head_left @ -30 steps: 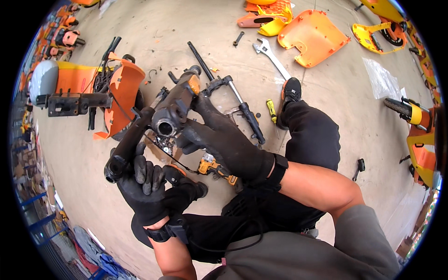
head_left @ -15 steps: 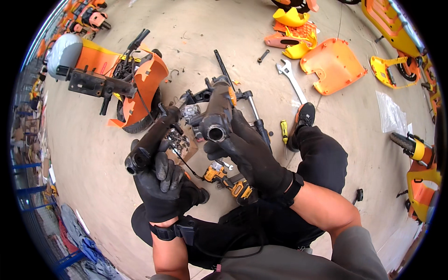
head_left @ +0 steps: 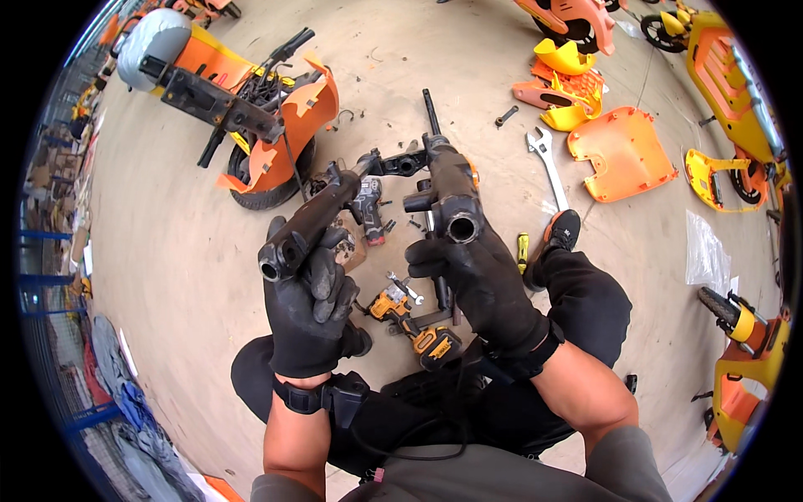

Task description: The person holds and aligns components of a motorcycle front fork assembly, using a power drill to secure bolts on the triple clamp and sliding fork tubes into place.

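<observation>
In black gloves, my left hand (head_left: 305,309) is closed on a dark metal tube (head_left: 305,224), its hollow end towards me. My right hand (head_left: 493,297) grips a thicker black tubular metal part (head_left: 443,180), which has a round open end and an orange patch on its side. Behind the two parts lie a black bracket (head_left: 400,164) and a grey power tool (head_left: 368,209). Below, on the floor between my legs, are a yellow-and-black drill (head_left: 435,345), a small spanner (head_left: 410,291) and a cardboard box (head_left: 351,253), partly hidden by my left hand.
A partly dismantled orange scooter (head_left: 209,100) stands at upper left. An adjustable wrench (head_left: 549,180) and yellow screwdriver (head_left: 523,249) lie by my right foot. Orange panels (head_left: 619,155), yellow panels (head_left: 565,58), a plastic bag (head_left: 707,247) and more scooters (head_left: 728,100) line the right.
My hands and both metal parts have shifted right in the view, and the parts now sit farther apart, pointing more straight ahead. The floor scene has slid rightward too.
</observation>
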Demonstrator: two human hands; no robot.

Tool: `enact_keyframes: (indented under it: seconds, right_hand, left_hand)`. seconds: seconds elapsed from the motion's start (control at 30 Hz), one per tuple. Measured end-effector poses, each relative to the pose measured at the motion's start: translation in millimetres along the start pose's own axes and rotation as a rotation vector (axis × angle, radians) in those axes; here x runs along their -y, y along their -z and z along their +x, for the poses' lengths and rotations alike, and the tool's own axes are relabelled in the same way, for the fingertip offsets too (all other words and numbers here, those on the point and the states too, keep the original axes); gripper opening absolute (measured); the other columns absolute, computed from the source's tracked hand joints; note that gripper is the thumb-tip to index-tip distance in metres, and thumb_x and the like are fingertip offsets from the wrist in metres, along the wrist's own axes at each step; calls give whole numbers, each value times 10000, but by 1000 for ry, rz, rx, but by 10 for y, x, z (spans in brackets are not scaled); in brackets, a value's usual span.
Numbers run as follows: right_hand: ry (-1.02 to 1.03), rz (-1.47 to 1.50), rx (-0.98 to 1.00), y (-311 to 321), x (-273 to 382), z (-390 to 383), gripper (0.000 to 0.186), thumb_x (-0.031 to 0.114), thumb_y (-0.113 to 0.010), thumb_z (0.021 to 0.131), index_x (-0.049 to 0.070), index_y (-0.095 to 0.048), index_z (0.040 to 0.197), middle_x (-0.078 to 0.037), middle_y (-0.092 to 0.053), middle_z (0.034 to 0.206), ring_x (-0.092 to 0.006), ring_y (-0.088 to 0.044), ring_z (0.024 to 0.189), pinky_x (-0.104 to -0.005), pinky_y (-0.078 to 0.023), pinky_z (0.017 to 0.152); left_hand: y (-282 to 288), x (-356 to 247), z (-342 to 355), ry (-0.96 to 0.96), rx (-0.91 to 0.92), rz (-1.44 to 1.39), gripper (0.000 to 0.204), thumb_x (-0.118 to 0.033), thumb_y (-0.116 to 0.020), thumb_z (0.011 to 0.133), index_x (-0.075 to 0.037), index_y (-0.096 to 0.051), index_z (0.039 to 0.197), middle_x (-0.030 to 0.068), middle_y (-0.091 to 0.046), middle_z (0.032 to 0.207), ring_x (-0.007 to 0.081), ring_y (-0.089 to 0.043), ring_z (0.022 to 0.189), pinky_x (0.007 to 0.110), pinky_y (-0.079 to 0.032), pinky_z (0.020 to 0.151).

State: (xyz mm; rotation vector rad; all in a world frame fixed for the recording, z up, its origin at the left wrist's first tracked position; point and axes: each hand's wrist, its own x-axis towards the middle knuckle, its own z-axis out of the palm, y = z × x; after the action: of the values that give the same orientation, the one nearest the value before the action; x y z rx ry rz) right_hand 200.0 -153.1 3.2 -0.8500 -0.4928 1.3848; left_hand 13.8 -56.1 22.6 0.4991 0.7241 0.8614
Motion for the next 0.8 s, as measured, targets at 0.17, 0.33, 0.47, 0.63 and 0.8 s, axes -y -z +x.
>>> enact_keyframes:
  seconds: [0.17,0.33,0.47,0.63,0.8]
  right_hand:
    - [3,-11,-32,2,-34,18,394,257,-508,1000,0,-449,1293,-168,-609,1143,-238,-625,1008,-378,-501,907]
    - [46,-98,5,40,-29,33,373,197,-437,1030,-3,-451,1345,-109,-514,1240,-170,-612,1014,-324,-533,864]
    - [237,-406,79,155,-124,33,365,133,-448,1016,-9,-440,1352,-114,-489,1278,-190,-618,1037,-331,-553,847]
    - [4,219,-93,158,-107,85,380,317,-530,963,44,-524,1227,-124,-631,1110,-270,-649,988,-431,-520,894]
    - [167,-373,-217,332,-234,107,349,306,-505,971,55,-552,1209,-97,-630,1093,-260,-652,984,-429,-530,896]
  left_hand:
    - [-28,-3,-12,0,-89,20,584,-459,-353,1033,71,-592,1097,-15,-436,482,81,-307,309,224,-285,321]
    - [-17,2,0,11,-69,28,593,-477,-357,1027,65,-595,1059,-12,-436,472,87,-301,298,231,-282,314]
    - [-120,9,-28,-17,-145,40,590,-479,-353,1028,60,-594,1025,-6,-435,463,94,-308,291,238,-277,307]
    - [-99,-14,-36,4,-115,-30,583,-481,-354,1028,50,-596,1032,-7,-439,464,95,-316,293,235,-283,308]
    - [-65,-18,-41,48,-114,-45,557,-480,-361,1026,23,-599,1061,-7,-461,486,95,-335,299,229,-291,313]
